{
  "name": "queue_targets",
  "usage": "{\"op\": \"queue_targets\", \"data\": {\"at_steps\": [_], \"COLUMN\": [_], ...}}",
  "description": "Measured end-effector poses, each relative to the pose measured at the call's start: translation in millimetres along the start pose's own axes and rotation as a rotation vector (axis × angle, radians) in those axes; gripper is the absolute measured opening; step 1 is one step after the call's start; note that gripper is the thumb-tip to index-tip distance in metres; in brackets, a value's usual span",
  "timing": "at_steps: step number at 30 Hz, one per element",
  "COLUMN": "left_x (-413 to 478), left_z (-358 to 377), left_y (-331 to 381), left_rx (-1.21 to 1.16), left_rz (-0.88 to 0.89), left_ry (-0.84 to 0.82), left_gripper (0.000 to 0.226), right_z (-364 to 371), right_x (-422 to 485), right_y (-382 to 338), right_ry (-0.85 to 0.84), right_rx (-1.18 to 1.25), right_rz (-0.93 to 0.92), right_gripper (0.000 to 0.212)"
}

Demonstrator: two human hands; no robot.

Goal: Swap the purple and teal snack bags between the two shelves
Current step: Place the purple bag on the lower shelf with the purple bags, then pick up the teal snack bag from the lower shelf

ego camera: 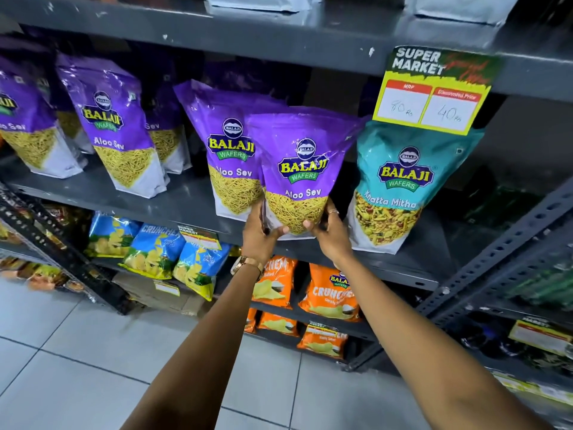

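A purple Aloo Sev bag (302,169) stands at the front edge of the grey shelf (173,203), gripped at its bottom corners by both hands. My left hand (259,232) holds its lower left side, my right hand (330,232) its lower right. Just behind and left of it leans another purple bag (226,150). More purple bags (111,119) line the shelf further left. A teal Khatta Mitha bag (400,181) stands upright right beside the held bag, on the same shelf.
A yellow price tag (431,94) hangs from the shelf above the teal bag. Blue chip bags (155,249) and orange chip bags (333,293) fill the lower shelves. A perforated grey upright (508,246) slants at the right. Tiled floor (93,352) lies below.
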State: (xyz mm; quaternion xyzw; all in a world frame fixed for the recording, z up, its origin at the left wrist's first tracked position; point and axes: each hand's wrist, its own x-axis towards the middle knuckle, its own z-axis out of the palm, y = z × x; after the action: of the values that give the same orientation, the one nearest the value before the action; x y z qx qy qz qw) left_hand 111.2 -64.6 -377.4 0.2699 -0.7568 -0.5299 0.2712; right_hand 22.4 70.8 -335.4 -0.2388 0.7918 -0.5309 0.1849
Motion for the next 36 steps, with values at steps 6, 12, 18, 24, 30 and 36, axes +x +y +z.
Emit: {"op": "queue_targets", "data": {"at_steps": [6, 12, 18, 24, 30, 36], "left_x": [8.8, -9.7, -9.2, 9.1, 31.7, 19.5], "left_z": [6.9, 28.2, 73.3, 108.2, 120.6, 114.9], "left_y": [25.4, 45.7, 65.9, 87.5, 94.0, 110.9], "left_rx": [0.068, 0.113, 0.056, -0.009, -0.035, 0.017], "left_rz": [0.059, 0.301, 0.217, 0.027, 0.002, 0.02], "left_ry": [0.269, 0.268, -0.232, -0.377, -0.395, -0.443], "left_gripper": [0.082, 0.028, 0.054, 0.101, 0.105, 0.082], "right_z": [-7.5, -48.4, -87.3, -113.8, -118.9, -107.8], "right_x": [5.4, -25.6, -20.7, 0.0, -4.9, -28.4], "right_y": [-15.2, 3.9, 23.0, 30.3, 32.4, 37.9], "right_ry": [0.113, 0.616, 0.764, 0.405, 0.429, 0.578], "right_rx": [-0.027, 0.137, 0.133, 0.254, 0.279, 0.266], "right_rz": [-0.08, -0.172, 0.018, 0.11, 0.088, 0.055], "right_gripper": [0.069, 0.025, 0.085, 0.101, 0.073, 0.059]}}
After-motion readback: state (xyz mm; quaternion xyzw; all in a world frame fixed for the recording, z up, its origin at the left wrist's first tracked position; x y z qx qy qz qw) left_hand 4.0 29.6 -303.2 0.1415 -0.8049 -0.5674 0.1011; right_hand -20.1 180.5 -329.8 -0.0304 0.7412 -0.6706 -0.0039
